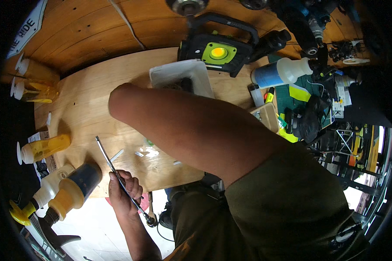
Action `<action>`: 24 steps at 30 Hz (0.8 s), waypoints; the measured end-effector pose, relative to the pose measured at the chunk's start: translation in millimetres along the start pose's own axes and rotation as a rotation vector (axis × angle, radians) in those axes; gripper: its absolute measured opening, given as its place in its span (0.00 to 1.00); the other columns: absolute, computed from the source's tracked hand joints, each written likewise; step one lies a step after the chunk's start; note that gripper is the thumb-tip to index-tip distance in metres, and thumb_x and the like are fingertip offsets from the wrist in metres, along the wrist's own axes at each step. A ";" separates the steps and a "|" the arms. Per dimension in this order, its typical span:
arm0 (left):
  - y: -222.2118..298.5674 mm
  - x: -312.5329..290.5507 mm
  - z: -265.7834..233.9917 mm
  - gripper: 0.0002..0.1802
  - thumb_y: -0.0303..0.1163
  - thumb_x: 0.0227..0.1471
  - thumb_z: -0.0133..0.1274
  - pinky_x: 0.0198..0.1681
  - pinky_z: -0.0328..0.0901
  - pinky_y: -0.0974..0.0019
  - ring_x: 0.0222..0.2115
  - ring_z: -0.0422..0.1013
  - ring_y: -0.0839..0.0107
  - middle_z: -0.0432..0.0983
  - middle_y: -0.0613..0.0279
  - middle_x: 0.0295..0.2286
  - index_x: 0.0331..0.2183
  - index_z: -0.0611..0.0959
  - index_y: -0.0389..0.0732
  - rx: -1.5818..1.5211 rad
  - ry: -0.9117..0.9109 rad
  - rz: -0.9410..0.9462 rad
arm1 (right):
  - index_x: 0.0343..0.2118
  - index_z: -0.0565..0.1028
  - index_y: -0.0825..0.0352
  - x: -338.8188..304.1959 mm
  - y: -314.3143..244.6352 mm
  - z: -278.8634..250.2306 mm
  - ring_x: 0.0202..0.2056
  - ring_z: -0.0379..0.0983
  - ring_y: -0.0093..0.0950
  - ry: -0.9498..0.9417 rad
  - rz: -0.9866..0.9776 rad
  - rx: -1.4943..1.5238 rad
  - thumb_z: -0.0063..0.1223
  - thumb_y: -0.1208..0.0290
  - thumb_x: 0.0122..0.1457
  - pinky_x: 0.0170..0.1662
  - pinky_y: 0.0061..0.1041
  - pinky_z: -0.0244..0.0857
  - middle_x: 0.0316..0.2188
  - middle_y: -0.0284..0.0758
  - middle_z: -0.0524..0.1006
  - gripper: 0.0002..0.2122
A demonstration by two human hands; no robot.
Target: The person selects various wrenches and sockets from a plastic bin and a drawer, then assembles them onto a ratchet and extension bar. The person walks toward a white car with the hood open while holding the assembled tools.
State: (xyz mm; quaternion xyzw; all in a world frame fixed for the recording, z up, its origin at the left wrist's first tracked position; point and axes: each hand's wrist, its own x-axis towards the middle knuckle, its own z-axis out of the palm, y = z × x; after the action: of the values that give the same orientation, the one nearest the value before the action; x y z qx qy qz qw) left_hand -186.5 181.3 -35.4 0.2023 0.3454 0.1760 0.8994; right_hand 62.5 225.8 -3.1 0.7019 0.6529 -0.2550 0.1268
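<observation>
Ratchet (109, 160) lies grasped in the left hand (123, 202); right hand (119, 101), over the wooden tabletop (85, 108), faces away; its grip I cannot tell.

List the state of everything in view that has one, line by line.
Left hand: closed around the long metal tool
Long metal tool: gripped, slanted
Right hand: out of sight
Work light: on, glowing yellow
White bin: open-topped, things inside
Nearest amber bottle: cap fitted, flip lid looks open
Orange-yellow spray bottle: trigger head fitted
</observation>
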 end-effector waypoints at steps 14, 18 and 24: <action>2.1 -16.0 15.6 0.19 0.43 0.53 0.54 0.09 0.46 0.78 0.09 0.53 0.83 0.61 0.70 0.15 0.37 0.72 0.38 0.231 0.181 0.113 | 0.33 0.67 0.74 -100.7 -63.7 32.6 0.26 0.77 0.39 0.314 -0.398 0.835 0.55 0.73 0.47 0.27 0.33 0.70 0.17 0.47 0.74 0.13; 2.7 -20.0 25.3 0.15 0.38 0.51 0.56 0.08 0.46 0.78 0.08 0.54 0.81 0.62 0.67 0.12 0.33 0.72 0.38 0.228 0.049 0.001 | 0.35 0.64 0.74 -136.8 -58.7 46.5 0.24 0.76 0.37 0.326 -0.400 0.894 0.55 0.73 0.50 0.24 0.31 0.69 0.21 0.43 0.74 0.14; -4.7 -15.2 30.5 0.14 0.33 0.49 0.53 0.08 0.45 0.79 0.07 0.51 0.82 0.63 0.62 0.13 0.31 0.70 0.32 0.187 0.007 -0.142 | 0.33 0.73 0.68 -174.2 57.8 11.7 0.30 0.70 0.33 0.212 -0.192 0.407 0.53 0.74 0.48 0.37 0.34 0.67 0.27 0.38 0.72 0.08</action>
State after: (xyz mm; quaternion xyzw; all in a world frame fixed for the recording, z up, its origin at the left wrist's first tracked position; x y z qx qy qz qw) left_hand -175.1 162.9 -8.6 0.2597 0.3766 0.0796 0.8856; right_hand 113.9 64.8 69.3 0.6706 0.6613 -0.3172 -0.1111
